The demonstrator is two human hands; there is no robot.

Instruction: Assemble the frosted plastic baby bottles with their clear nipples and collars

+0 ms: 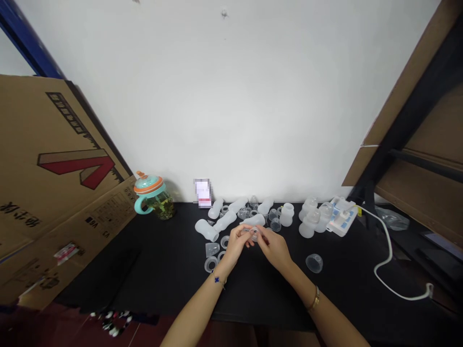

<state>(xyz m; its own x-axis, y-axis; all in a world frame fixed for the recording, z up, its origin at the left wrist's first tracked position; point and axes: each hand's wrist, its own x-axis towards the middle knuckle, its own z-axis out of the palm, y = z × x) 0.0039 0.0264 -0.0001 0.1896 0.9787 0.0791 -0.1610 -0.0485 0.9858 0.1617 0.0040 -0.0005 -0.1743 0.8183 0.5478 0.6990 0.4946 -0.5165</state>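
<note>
Both my hands meet over the middle of the black table (162,270). My left hand (239,241) and my right hand (274,246) pinch a small clear, ring-like bottle part (255,233) between their fingers; the fingers partly hide it. Just behind lies a translucent white bottle (253,220) on its side. More bottles lie to the left, among them one curved bottle (206,230). Near my left wrist are a white collar ring (211,264) and a clear cap (212,249). A clear dome cap (314,263) rests right of my right forearm.
Capped bottles (307,226) stand at the right beside a white power strip (342,217) with a trailing white cable (388,255). A tea-filled jug (161,205) stands back left, near a big cardboard box (72,183). A pixelated upright item (203,193) leans at the white wall (231,96).
</note>
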